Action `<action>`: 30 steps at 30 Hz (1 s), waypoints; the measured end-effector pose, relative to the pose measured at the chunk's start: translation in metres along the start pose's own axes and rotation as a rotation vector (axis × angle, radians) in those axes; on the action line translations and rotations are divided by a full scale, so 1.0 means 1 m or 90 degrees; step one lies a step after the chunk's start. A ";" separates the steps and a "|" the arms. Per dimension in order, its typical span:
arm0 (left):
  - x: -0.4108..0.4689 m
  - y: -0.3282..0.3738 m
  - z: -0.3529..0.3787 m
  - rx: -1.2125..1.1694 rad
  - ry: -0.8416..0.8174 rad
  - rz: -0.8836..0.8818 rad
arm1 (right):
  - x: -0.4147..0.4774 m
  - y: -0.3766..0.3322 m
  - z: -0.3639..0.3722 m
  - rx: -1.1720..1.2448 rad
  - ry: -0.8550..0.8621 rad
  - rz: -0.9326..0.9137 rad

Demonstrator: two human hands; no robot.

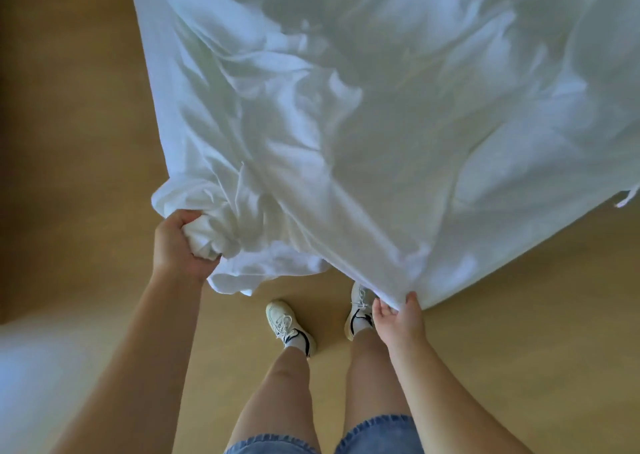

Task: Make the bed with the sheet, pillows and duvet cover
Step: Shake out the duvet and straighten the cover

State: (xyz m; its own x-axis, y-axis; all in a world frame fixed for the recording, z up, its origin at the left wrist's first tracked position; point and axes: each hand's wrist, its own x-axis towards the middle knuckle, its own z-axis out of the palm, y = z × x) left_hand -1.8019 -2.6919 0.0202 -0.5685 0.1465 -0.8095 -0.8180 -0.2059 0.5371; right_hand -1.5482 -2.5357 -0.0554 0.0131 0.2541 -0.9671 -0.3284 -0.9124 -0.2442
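Above the tan floor (76, 141), a white cloth (381, 124) is held spread out and fills most of the view from the top edge down toward the person's feet. Whether it is the sheet or the duvet cover cannot be told. It is thin and soft, heavily creased, with long folds running toward the two hands and shaded hollows across its middle. Its left edge slants down over the floor, and its near edge sags between the hands. A small white tie (627, 199) hangs from its right edge.

The left hand (180, 242) is closed tight around a bunched wad of the cloth at its near left corner, fingers wrapped round the gathered fabric. The right hand (398, 318) pinches the near edge further right, thumb on top and fingers curled beneath, just beside the right shoe (360, 309). The left shoe (285, 322) stands apart from the cloth. Both shoes are white, below denim shorts (377, 433).
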 end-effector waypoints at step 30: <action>0.063 -0.029 -0.185 0.631 0.311 -0.142 | -0.049 0.198 0.130 -1.516 -0.445 -0.399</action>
State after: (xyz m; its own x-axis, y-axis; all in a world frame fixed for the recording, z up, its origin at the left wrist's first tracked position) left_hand -1.7975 -2.8561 -0.0904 -0.4835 -0.3547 -0.8002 -0.7297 0.6683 0.1446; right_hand -1.7368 -2.6875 -0.0468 -0.6356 0.0709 -0.7687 0.6039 0.6660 -0.4379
